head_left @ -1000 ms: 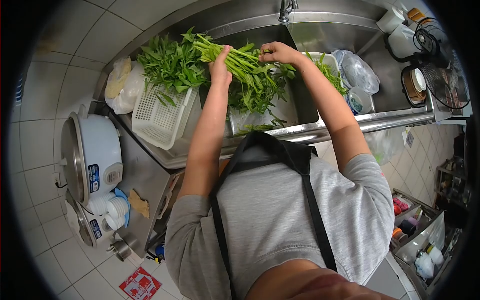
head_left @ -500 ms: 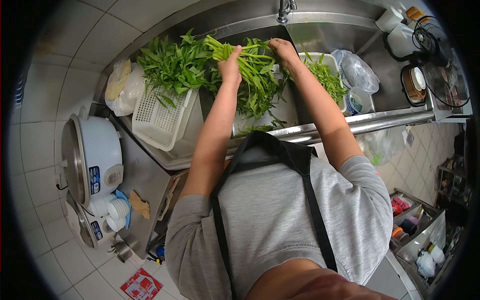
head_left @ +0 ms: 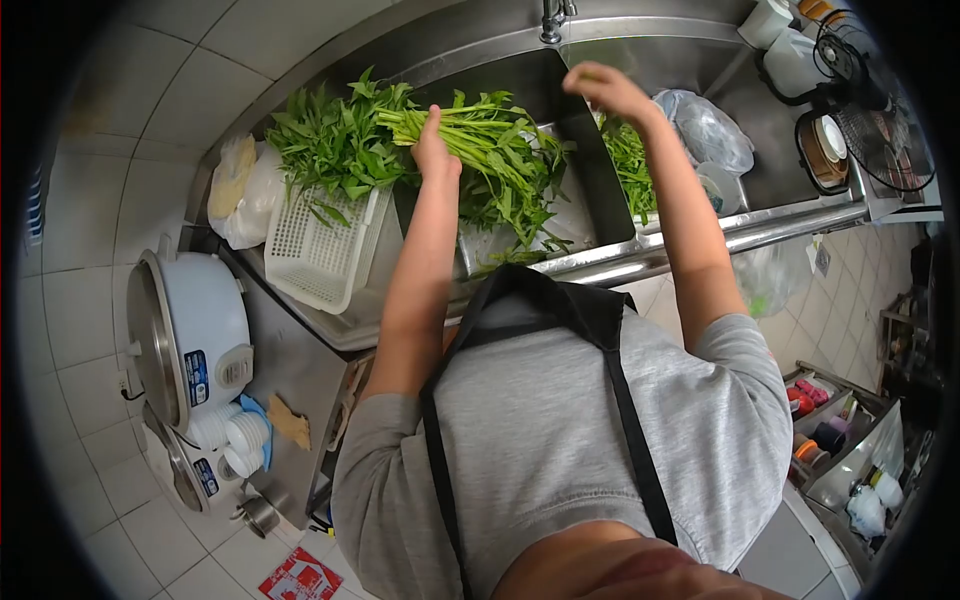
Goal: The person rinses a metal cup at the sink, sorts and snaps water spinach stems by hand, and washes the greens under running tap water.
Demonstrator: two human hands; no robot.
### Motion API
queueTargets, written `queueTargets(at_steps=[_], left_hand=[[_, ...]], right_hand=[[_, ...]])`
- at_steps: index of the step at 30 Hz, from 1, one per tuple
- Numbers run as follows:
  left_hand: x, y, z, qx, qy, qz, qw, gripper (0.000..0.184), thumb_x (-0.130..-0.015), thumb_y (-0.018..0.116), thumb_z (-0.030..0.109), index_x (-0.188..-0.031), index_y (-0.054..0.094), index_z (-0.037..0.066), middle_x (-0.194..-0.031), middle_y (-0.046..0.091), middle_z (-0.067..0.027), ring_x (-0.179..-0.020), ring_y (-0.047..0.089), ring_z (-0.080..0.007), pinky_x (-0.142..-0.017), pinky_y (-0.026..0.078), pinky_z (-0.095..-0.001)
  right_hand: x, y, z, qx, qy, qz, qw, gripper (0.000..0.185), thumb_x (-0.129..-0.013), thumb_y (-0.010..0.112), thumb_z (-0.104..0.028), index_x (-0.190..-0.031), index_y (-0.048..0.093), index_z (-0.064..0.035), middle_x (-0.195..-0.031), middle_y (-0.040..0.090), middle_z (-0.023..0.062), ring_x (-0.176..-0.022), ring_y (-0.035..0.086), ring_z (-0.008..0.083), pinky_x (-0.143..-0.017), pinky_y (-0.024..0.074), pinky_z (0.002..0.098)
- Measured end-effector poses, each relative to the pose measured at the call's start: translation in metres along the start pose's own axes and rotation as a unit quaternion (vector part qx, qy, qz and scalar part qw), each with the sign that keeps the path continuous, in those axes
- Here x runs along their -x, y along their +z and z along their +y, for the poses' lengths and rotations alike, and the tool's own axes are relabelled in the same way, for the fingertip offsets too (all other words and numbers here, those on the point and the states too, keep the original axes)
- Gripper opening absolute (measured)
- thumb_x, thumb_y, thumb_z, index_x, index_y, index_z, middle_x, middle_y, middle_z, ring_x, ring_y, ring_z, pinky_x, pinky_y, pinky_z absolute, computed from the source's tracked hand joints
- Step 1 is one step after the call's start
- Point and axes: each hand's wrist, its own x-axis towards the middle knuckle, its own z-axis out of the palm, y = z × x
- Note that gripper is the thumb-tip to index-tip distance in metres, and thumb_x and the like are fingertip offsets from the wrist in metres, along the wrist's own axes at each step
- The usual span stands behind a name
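Note:
My left hand [head_left: 433,150] is wrapped round the pale green stems of a bunch of water spinach [head_left: 500,150], whose leaves spread to the right over the steel sink basin [head_left: 575,200]. Above the basin's right side, my right hand [head_left: 612,94] is lifted with its fingers curled together. Whatever it pinches is too small and blurred to name. Picked greens [head_left: 630,170] lie just below that hand, their basket mostly hidden by my forearm. To the left, a heap of leafy greens [head_left: 335,140] rests partly over a white perforated basket [head_left: 315,240].
A faucet [head_left: 552,20] rises at the back of the sink. Clear plastic bags [head_left: 710,130] sit on the right, beside a plastic tub [head_left: 720,187]. A white bag [head_left: 245,195] stands at far left, and a rice cooker [head_left: 205,330] is on the side counter.
My right hand has left the bunch and moved right, over the picked greens. My left hand has shifted slightly left and down, still gripping the water spinach. The view has turned a little.

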Motion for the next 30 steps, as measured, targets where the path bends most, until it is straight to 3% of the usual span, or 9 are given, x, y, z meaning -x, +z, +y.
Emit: queueTargets(at_steps=[2,4,8,10,15,16,19,21,30], left_hand=[[-0.001,0.003,-0.005,0.003,-0.001,0.001,1.0,0.058,-0.072,0.071,0.019,-0.116,0.043,-0.006,-0.118,0.046,-0.0152,-0.108,0.045,-0.0236,-0.091,0.037,-0.0389],[0.004,0.006,-0.008,0.015,0.007,-0.039,0.999,0.057,-0.072,0.071,0.018,-0.116,0.043,-0.005,-0.118,0.046,-0.0147,-0.107,0.045,-0.023,-0.091,0.038,-0.0381],[0.011,0.009,-0.007,0.022,0.073,-0.091,0.993,0.052,-0.072,0.071,0.014,-0.113,0.045,-0.004,-0.115,0.048,-0.0126,-0.104,0.048,-0.0212,-0.089,0.039,-0.0349],[0.014,0.008,-0.002,0.036,0.087,-0.084,0.992,0.047,-0.073,0.07,0.013,-0.11,0.047,-0.004,-0.112,0.05,-0.0117,-0.099,0.05,-0.0193,-0.086,0.04,-0.0331],[0.009,0.0,-0.003,-0.168,0.164,-0.08,0.969,0.036,-0.07,0.073,0.015,-0.096,0.056,-0.003,-0.095,0.059,-0.0104,-0.082,0.055,-0.0181,-0.074,0.042,-0.0325],[0.011,0.0,-0.003,-0.26,0.168,-0.056,0.949,0.035,-0.068,0.074,0.016,-0.093,0.057,-0.003,-0.092,0.06,-0.0103,-0.08,0.056,-0.0187,-0.073,0.042,-0.0324],[0.014,0.0,-0.01,-0.277,0.183,-0.087,0.939,0.036,-0.067,0.074,0.016,-0.093,0.057,-0.002,-0.092,0.06,-0.0096,-0.081,0.056,-0.018,-0.073,0.042,-0.031],[0.017,0.001,-0.013,-0.269,0.179,-0.117,0.939,0.036,-0.068,0.074,0.015,-0.095,0.056,-0.002,-0.093,0.059,-0.0084,-0.082,0.055,-0.0171,-0.074,0.041,-0.0293],[0.024,0.005,-0.032,-0.2,0.265,-0.113,0.937,0.033,-0.07,0.073,0.014,-0.094,0.055,0.0,-0.094,0.058,-0.0066,-0.082,0.054,-0.0167,-0.076,0.041,-0.0301]], right_hand=[[-0.014,0.039,0.018,0.046,-0.149,-0.05,0.987,0.021,-0.079,0.059,-0.026,-0.09,0.064,-0.0091,-0.084,0.064,0.0041,-0.069,0.058,0.0173,-0.066,0.0466,0.0297],[-0.017,0.067,0.005,0.19,-0.092,-0.025,0.977,0.028,-0.075,0.062,-0.029,-0.09,0.065,-0.0064,-0.083,0.064,0.013,-0.074,0.061,0.0253,-0.071,0.0471,0.0331],[-0.035,0.092,0.022,0.3,-0.035,0.013,0.953,0.032,-0.07,0.065,-0.031,-0.09,0.065,-0.0067,-0.078,0.062,0.0176,-0.074,0.06,0.0294,-0.07,0.0466,0.0336],[-0.04,0.093,0.037,0.191,-0.058,-0.002,0.98,0.031,-0.07,0.066,-0.031,-0.091,0.066,-0.009,-0.08,0.063,0.0165,-0.073,0.06,0.0286,-0.069,0.0462,0.034],[-0.046,0.075,0.045,0.101,-0.032,0.034,0.994,0.031,-0.07,0.068,-0.029,-0.089,0.066,-0.005,-0.078,0.064,0.012,-0.071,0.061,0.022,-0.069,0.0455,0.0325],[-0.047,0.075,0.048,0.06,-0.024,0.046,0.997,0.028,-0.071,0.068,-0.027,-0.087,0.066,-0.0045,-0.074,0.064,0.0099,-0.066,0.059,0.0187,-0.064,0.0446,0.0312],[-0.056,0.077,0.067,-0.09,0.028,0.052,0.994,0.021,-0.072,0.067,-0.023,-0.082,0.066,-0.004,-0.066,0.06,0.0055,-0.056,0.052,0.012,-0.054,0.0394,0.0272],[-0.052,0.076,0.06,-0.234,0.106,0.041,0.966,0.013,-0.074,0.065,-0.017,-0.076,0.064,-0.005,-0.053,0.047,-0.0018,-0.046,0.036,0.0056,-0.043,0.0259,0.0213],[-0.061,0.099,0.074,-0.507,0.179,0.053,0.841,0.008,-0.077,0.059,-0.013,-0.075,0.057,-0.0066,-0.056,0.039,-0.0033,-0.044,0.034,0.0087,-0.043,0.029,0.0244]])
